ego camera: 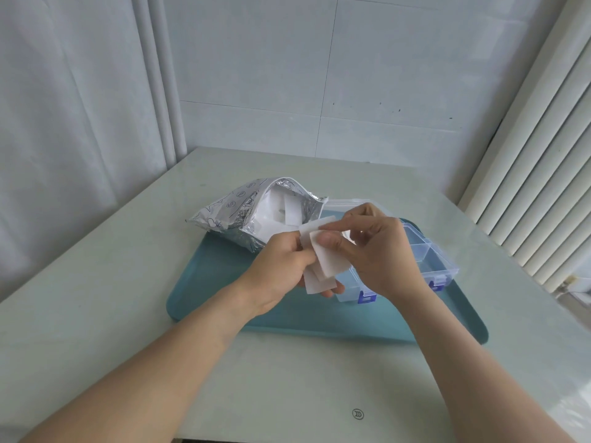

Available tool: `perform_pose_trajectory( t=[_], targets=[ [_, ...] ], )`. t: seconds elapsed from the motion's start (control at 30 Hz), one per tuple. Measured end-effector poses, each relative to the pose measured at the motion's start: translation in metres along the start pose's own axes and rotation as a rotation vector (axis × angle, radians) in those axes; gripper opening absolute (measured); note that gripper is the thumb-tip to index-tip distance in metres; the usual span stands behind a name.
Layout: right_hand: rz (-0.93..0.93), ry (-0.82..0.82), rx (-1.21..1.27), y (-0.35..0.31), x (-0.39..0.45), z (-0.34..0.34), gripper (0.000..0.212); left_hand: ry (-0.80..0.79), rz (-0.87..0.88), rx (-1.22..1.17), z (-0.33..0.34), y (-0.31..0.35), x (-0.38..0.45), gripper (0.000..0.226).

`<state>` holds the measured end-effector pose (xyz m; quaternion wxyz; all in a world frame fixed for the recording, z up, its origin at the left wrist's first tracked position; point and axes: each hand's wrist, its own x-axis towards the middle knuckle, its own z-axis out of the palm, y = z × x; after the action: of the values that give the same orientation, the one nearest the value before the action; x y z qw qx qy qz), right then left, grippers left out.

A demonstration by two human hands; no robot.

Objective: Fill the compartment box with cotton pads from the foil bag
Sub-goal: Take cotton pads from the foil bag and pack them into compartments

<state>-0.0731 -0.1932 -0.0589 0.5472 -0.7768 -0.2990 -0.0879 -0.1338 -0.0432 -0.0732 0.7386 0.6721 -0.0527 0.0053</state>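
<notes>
A silver foil bag (pixel 236 215) lies open at the back left of the teal tray, with white cotton pads (pixel 281 212) showing in its mouth. To its right stands the clear compartment box (pixel 425 254) with blue latches, its lid open behind it. Above the tray, between bag and box, my left hand (pixel 281 266) holds a small stack of white cotton pads (pixel 323 270). My right hand (pixel 371 251) pinches the top pad of that stack between thumb and fingers. My right hand hides much of the box.
The teal tray (pixel 224 298) sits on a pale glass-topped table (pixel 96 298). White curtains hang at the left, a tiled wall stands behind, and a white ribbed panel (pixel 537 187) rises along the right edge.
</notes>
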Motion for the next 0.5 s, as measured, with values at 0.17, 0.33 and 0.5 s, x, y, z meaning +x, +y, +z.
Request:
perform_pose_trajectory(
  t=[0.17,0.33,0.5],
  targets=[
    [-0.066,-0.030,-0.163,0.004,0.003,-0.007,0.022,-0.009,-0.032,-0.105,-0.004,0.002,0.000,0.032],
    [-0.063,-0.094,-0.250,0.006,0.004,-0.011,0.018,0.025,-0.065,-0.125,-0.004,0.001,0.001,0.040],
    [-0.042,-0.163,-0.200,0.001,0.001,-0.018,0.017,0.032,-0.120,-0.128,-0.004,0.001,0.001,0.043]
  ],
)
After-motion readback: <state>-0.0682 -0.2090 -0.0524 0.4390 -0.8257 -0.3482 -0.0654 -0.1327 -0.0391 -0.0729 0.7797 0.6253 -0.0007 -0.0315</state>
